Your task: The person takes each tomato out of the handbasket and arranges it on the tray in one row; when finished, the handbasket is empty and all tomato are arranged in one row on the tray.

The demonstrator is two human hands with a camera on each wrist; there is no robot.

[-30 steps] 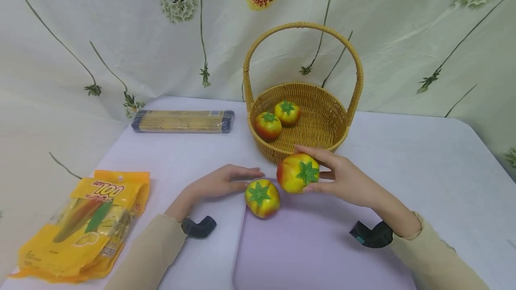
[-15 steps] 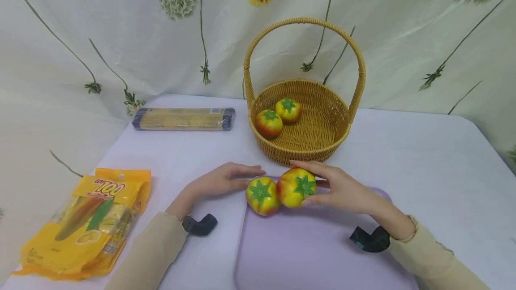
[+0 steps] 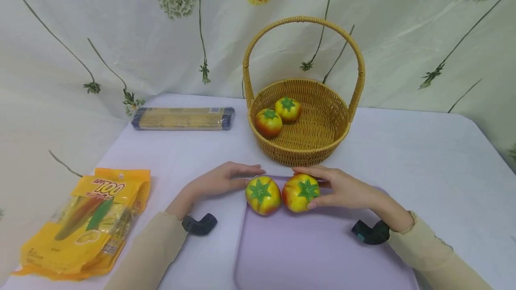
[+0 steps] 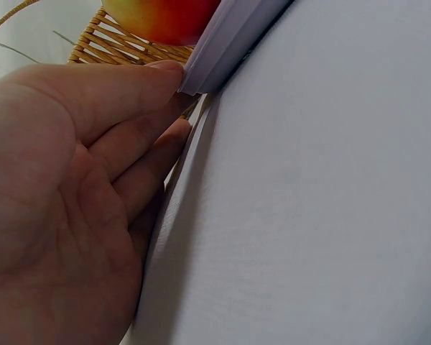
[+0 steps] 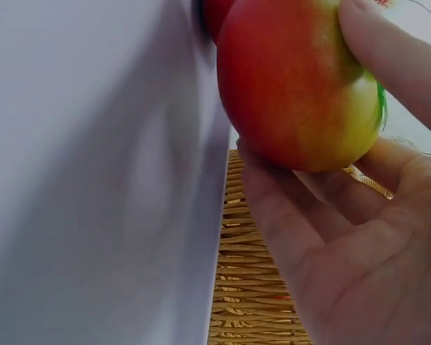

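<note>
In the head view my right hand (image 3: 342, 189) holds a yellow-red fruit with a green star-shaped top (image 3: 300, 193) at the back of the lilac tray (image 3: 322, 249). A similar fruit (image 3: 263, 195) sits just left of it in the tray's back left corner, a narrow gap between them. The right wrist view shows thumb and fingers around the held fruit (image 5: 294, 86). My left hand (image 3: 219, 181) lies at that corner with fairly straight fingers. In the left wrist view its thumb touches the tray's rim (image 4: 208, 61), beside a fruit (image 4: 165, 18).
Behind the tray stands a wicker basket (image 3: 302, 155) with a tall handle and two similar fruits (image 3: 268, 123) inside. A pack of thin sticks (image 3: 181, 119) lies at the back left, yellow snack bags (image 3: 80, 232) at the front left. A floral cloth hangs behind.
My right hand has brought its fruit down from near the basket's front to the tray, then slightly right, away from the other fruit. The left hand has stayed at the tray's corner.
</note>
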